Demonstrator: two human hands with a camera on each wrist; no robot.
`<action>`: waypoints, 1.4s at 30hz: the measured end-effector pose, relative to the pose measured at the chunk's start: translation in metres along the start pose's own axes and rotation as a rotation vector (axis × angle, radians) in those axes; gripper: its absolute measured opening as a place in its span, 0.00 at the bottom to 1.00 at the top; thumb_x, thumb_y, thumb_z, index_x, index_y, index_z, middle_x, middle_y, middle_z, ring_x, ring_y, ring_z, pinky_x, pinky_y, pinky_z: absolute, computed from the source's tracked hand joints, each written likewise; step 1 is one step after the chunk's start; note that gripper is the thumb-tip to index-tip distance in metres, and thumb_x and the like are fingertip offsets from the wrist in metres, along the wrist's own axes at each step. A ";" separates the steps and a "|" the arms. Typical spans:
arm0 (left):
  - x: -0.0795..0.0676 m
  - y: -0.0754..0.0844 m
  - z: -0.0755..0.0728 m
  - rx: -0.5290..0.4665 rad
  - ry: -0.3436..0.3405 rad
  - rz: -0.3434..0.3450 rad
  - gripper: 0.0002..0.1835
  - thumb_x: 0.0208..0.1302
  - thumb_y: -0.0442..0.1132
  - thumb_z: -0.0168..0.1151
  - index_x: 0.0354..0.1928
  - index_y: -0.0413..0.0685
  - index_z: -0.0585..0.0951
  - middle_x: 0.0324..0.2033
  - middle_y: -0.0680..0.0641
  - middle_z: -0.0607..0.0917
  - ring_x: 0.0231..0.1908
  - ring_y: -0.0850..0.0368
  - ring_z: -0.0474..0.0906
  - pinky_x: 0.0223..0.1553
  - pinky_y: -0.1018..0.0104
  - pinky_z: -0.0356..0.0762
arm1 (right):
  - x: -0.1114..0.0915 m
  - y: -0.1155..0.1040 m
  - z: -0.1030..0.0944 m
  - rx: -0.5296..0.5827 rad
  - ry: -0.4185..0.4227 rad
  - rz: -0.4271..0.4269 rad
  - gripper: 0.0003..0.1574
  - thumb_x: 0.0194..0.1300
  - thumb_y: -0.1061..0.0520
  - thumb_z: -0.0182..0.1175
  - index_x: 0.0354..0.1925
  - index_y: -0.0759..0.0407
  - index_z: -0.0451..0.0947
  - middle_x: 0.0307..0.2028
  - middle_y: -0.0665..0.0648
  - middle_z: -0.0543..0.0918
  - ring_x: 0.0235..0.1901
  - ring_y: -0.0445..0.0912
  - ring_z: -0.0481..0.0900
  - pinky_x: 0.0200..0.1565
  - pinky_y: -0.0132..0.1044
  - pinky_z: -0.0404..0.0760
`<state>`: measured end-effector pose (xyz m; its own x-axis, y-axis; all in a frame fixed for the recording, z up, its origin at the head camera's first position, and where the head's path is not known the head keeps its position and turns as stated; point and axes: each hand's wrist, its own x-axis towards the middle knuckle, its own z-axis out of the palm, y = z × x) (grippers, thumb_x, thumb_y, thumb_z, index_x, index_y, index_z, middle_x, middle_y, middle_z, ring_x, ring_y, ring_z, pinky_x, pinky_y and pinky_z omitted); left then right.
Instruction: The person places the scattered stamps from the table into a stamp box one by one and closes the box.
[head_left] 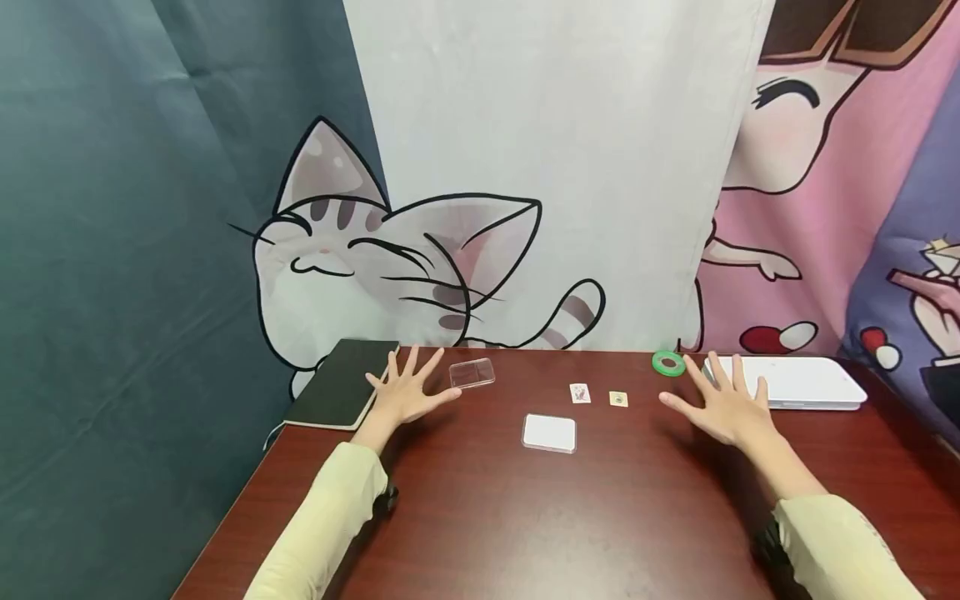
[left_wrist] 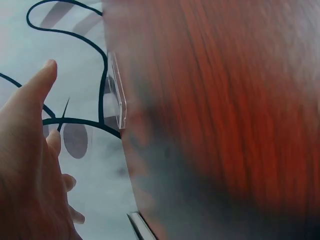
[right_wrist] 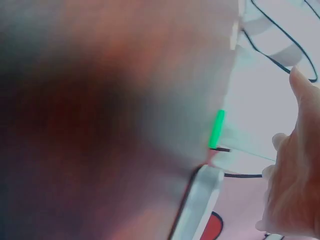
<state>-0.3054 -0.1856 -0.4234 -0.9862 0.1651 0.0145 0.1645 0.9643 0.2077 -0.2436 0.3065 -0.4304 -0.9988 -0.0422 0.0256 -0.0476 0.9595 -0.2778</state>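
My left hand [head_left: 405, 394] is spread above the table's far left, fingers straight, holding nothing. It overlaps the edge of a black notebook [head_left: 337, 383] in the head view, and a clear plastic case [head_left: 472, 373] lies just right of its thumb. My right hand [head_left: 726, 410], likewise spread and bare, is over the right side. Close to its fingertips are a green ring of tape [head_left: 667, 363] and a white flat box [head_left: 802, 382]. Between the hands lie a white card-like rectangle in a clear case [head_left: 550, 433], a small pinkish picture card [head_left: 580, 393] and a smaller yellowish one [head_left: 618, 399].
The dark red wooden table [head_left: 570, 525] ends at a hanging curtain [head_left: 570, 167] printed with a cartoon cat. Its left edge runs diagonally beside the notebook. Both forearms, in pale sleeves [head_left: 322, 521], reach in from the near side.
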 end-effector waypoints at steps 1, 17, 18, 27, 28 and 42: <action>-0.001 0.000 0.000 -0.002 0.007 0.004 0.48 0.55 0.78 0.48 0.76 0.76 0.47 0.78 0.45 0.43 0.75 0.28 0.32 0.58 0.15 0.35 | 0.000 -0.001 -0.002 0.007 0.011 0.001 0.58 0.64 0.20 0.40 0.78 0.48 0.37 0.74 0.75 0.41 0.72 0.75 0.26 0.60 0.79 0.30; -0.002 0.010 0.001 -0.057 0.053 0.008 0.50 0.55 0.76 0.52 0.76 0.77 0.44 0.78 0.44 0.42 0.75 0.30 0.34 0.61 0.17 0.35 | -0.006 -0.018 -0.009 0.032 0.060 -0.005 0.58 0.64 0.21 0.43 0.78 0.48 0.39 0.75 0.74 0.42 0.73 0.74 0.28 0.61 0.78 0.32; -0.002 0.011 0.000 -0.066 0.058 0.006 0.50 0.55 0.76 0.52 0.76 0.77 0.44 0.78 0.44 0.43 0.76 0.30 0.34 0.61 0.18 0.35 | -0.006 -0.020 -0.009 0.042 0.063 -0.006 0.58 0.64 0.21 0.43 0.78 0.48 0.39 0.75 0.74 0.43 0.73 0.74 0.28 0.61 0.78 0.33; -0.006 0.030 0.005 -0.108 0.109 0.052 0.49 0.54 0.74 0.55 0.76 0.69 0.52 0.78 0.43 0.47 0.75 0.28 0.40 0.65 0.22 0.37 | -0.005 -0.040 -0.005 0.128 0.122 -0.041 0.56 0.64 0.24 0.47 0.77 0.49 0.46 0.75 0.71 0.46 0.74 0.71 0.32 0.64 0.76 0.35; -0.007 0.033 0.007 -0.111 0.112 0.058 0.50 0.54 0.74 0.56 0.76 0.69 0.53 0.78 0.43 0.48 0.75 0.29 0.40 0.66 0.23 0.37 | -0.005 -0.042 -0.004 0.133 0.128 -0.046 0.56 0.64 0.24 0.48 0.77 0.50 0.47 0.75 0.70 0.47 0.74 0.71 0.32 0.64 0.76 0.36; -0.006 0.075 0.033 -0.298 0.193 0.188 0.43 0.56 0.66 0.62 0.67 0.47 0.71 0.69 0.40 0.69 0.71 0.40 0.61 0.69 0.34 0.52 | 0.005 -0.062 0.013 0.328 0.219 -0.145 0.54 0.64 0.37 0.59 0.76 0.57 0.48 0.71 0.73 0.57 0.73 0.70 0.45 0.64 0.75 0.38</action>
<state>-0.2861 -0.1080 -0.4400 -0.9299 0.2631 0.2570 0.3569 0.8141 0.4581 -0.2458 0.2438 -0.4252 -0.9567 -0.0764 0.2809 -0.2248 0.8070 -0.5460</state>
